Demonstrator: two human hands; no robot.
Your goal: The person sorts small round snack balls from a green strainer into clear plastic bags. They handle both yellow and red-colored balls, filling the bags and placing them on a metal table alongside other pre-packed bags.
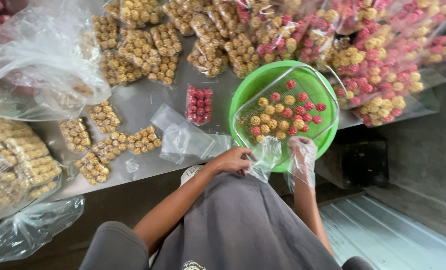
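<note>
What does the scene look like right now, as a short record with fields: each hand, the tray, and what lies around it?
left hand: bare, fingers pinching a small clear bag at its edge
right hand: covered by a clear plastic glove, at the near rim of the tray
tray: clear tray resting in a green bowl, holding loose yellow and red balls
table: grey sheet with small filled packs, one red pack
far side: heaps of filled bags
</note>
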